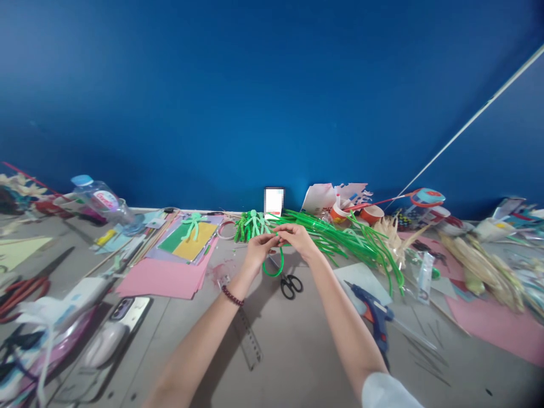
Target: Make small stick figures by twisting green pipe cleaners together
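Note:
A bright green pipe cleaner (pixel 272 275), bent into a loop, hangs below my fingers. My left hand (pixel 260 249), with a dark red bead bracelet at its wrist, pinches one side of it. The fingertips of my right hand (pixel 297 238) are closed on its other side, close to the left ones. Black-handled scissors (pixel 291 286) lie on the table just beneath. Behind my hands lie a bunch of green pipe cleaners (pixel 340 233) and several bent pipe-cleaner figures (pixel 253 224). A phone-like lit screen (pixel 274 202) stands against the blue wall.
At the left are pink paper sheets (pixel 165 277), a phone (pixel 134 311), a mouse (pixel 107 343), a plastic bottle (pixel 104 199) and red-handled scissors (pixel 28 297). A clear ruler (pixel 249 340) lies in front. To the right sit a blue glue gun (pixel 374 314) and corn husks (pixel 484 272).

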A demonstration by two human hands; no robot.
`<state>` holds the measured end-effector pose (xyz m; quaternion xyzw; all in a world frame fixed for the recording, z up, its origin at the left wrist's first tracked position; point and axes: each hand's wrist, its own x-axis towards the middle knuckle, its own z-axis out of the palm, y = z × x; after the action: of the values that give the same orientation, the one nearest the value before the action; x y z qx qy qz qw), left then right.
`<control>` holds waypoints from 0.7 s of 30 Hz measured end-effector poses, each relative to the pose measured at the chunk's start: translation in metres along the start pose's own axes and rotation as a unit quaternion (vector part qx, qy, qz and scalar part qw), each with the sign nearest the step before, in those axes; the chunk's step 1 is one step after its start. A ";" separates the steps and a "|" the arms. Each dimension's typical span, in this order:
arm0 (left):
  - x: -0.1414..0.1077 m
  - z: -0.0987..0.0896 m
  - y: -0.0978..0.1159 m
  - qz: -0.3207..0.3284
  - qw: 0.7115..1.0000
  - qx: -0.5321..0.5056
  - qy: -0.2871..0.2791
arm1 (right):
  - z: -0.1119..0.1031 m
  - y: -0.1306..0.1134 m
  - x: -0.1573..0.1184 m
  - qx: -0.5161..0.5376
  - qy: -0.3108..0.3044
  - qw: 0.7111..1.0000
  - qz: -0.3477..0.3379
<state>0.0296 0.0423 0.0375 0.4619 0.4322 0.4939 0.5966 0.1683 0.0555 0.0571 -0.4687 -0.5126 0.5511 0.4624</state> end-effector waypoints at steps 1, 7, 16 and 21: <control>0.000 -0.001 0.002 0.004 1.000 0.009 -0.010 | 0.000 0.000 0.000 -0.002 -0.004 1.000 -0.004; 0.003 -0.007 0.011 0.025 0.998 0.052 -0.025 | -0.001 -0.001 -0.001 -0.002 -0.030 0.999 -0.023; 0.002 -0.003 0.011 0.026 0.998 0.062 -0.011 | -0.007 -0.002 -0.001 -0.010 -0.026 1.000 0.003; 0.002 0.000 0.006 0.028 0.997 0.073 -0.006 | -0.007 -0.001 -0.001 -0.005 0.002 1.000 0.007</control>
<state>0.0282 0.0449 0.0436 0.5187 0.4510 0.4746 0.5498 0.1749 0.0558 0.0581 -0.4762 -0.5111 0.5506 0.4571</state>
